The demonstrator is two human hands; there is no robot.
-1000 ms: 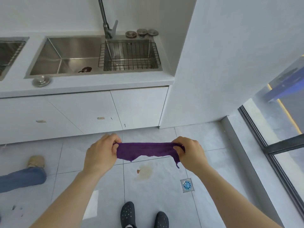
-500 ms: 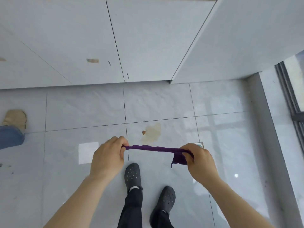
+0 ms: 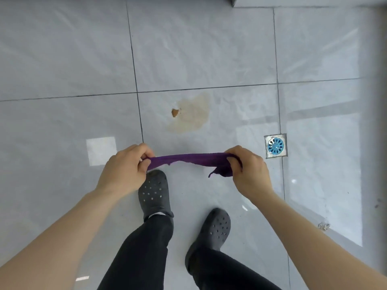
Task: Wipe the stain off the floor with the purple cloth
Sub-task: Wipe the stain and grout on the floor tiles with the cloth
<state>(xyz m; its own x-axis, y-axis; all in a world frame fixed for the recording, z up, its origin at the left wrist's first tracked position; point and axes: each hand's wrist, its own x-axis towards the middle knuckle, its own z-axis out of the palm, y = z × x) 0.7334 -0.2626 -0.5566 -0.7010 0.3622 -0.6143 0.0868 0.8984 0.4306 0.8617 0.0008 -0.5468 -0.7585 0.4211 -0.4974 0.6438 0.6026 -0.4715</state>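
Both hands pinch the cloth (image 3: pixel 189 159) ends: left hand (image 3: pixel 125 170), right hand (image 3: pixel 249 171). It's stretched taut in the air above the shoes, short of the stain (image 3: pixel 191 114). Risk: bunched like this (a thin rope) it will likely smear, not lift; the darker blob may spread toward the grout.

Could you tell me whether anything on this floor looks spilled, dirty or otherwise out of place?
Yes: a tan stain with a darker brown blob at its left edge marks the tile ahead of the purple cloth, left of the floor drain. A small bit of debris lies far right.
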